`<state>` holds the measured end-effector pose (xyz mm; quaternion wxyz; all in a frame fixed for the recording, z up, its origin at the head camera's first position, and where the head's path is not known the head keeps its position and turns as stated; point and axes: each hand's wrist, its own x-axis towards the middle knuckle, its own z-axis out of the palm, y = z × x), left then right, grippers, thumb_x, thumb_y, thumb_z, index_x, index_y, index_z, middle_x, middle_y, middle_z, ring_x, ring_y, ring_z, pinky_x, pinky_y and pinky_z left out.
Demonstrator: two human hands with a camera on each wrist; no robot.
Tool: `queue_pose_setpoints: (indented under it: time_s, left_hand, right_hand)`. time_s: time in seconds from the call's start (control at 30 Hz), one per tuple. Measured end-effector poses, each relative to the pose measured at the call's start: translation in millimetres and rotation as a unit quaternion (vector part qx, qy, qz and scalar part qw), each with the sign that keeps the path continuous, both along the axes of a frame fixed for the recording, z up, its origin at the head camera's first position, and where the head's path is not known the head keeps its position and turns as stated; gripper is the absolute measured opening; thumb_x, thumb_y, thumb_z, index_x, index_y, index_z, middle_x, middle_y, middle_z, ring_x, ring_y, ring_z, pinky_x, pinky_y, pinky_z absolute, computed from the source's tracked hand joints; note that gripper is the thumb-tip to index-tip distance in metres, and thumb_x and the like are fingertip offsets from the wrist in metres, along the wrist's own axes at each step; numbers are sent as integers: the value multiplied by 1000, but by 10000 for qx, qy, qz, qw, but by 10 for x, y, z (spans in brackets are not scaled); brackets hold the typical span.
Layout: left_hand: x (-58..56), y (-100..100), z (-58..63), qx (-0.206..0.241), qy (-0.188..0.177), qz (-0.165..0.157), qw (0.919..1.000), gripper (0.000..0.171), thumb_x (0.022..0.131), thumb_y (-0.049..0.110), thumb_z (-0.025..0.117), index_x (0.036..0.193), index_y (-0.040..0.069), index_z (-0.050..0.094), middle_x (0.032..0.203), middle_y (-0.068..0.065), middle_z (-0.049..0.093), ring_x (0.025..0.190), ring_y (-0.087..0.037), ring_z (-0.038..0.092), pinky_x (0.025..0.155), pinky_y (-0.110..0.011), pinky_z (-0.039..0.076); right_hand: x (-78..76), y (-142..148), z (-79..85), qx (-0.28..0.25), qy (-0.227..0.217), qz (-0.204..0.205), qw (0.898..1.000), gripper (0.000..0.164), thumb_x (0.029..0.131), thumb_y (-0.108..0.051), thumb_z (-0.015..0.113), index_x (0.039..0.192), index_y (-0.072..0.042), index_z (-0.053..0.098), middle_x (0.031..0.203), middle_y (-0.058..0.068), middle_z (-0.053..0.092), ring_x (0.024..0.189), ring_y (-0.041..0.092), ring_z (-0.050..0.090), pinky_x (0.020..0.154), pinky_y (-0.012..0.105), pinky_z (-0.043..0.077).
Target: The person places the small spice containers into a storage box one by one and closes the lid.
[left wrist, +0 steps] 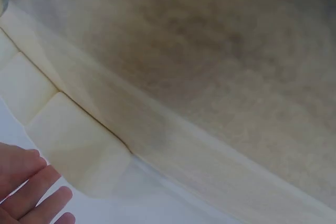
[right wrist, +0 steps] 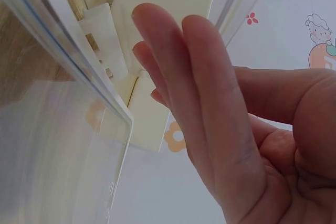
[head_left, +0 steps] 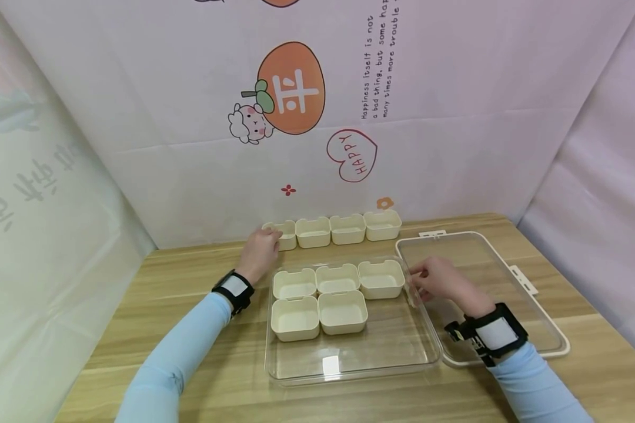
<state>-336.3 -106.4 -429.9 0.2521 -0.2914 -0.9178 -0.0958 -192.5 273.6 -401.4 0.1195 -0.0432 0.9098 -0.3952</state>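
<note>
A small cream bin (head_left: 287,237) stands at the left end of a row of several alike at the back. Over its left rim my left hand (head_left: 261,251) reaches; in the left wrist view its loosely spread fingers (left wrist: 44,203) lie right at the bin's edge. A clear tray (head_left: 360,359) in the middle bears several cream bins (head_left: 343,312), three behind and two in front. Beside the tray's right wall is my right hand (head_left: 438,278). Nearly straight fingers (right wrist: 220,98) show in the right wrist view, close to a white clip (right wrist: 105,40) on the wall.
Right of the tray, a clear lid (head_left: 552,338) with a white rim and clips lies on the wooden table (head_left: 190,376), under my right forearm. A printed cloth (head_left: 190,176) hangs directly behind the back row, and more cloth hangs at both sides.
</note>
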Motion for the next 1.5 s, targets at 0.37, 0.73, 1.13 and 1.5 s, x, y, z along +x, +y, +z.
queue_pose_setpoints:
  time_s: [0.37, 0.73, 1.13, 1.5]
  left_hand:
    - [-59, -25, -44, -201, -3, 70, 9998, 24, 82, -11, 56, 91, 2, 74, 80, -13, 71, 70, -25, 67, 66, -36, 54]
    - [-75, -10, 2, -538, -384, 436, 9969, 28, 82, -12, 53, 89, 5, 74, 85, -9, 73, 74, -24, 68, 69, -39, 53]
    - [-48, 10, 26, -424, -519, 448, 9967, 27, 83, -11, 52, 85, 5, 74, 82, -9, 73, 72, -24, 68, 64, -38, 53]
    - [-48, 17, 18, -460, -578, 500, 9960, 28, 83, -12, 53, 86, 6, 75, 81, -8, 72, 72, -23, 67, 63, -37, 53]
  right_hand:
    - [-4, 0, 0, -63, -37, -29, 10000, 36, 91, -2, 55, 121, 17, 53, 83, 17, 69, 65, 21, 69, 59, 31, 57]
    - [3, -2, 15, 103, 91, 81, 9999, 35, 91, -3, 55, 120, 17, 54, 87, 22, 69, 62, 21, 69, 56, 32, 57]
    - [10, 34, 23, -85, 182, 196, 9996, 33, 91, -4, 57, 116, 17, 57, 79, 16, 70, 60, 18, 68, 55, 30, 56]
    - [-8, 2, -20, -4, 147, 7, 9999, 34, 90, -2, 56, 118, 17, 56, 81, 18, 69, 62, 20, 68, 56, 32, 57]
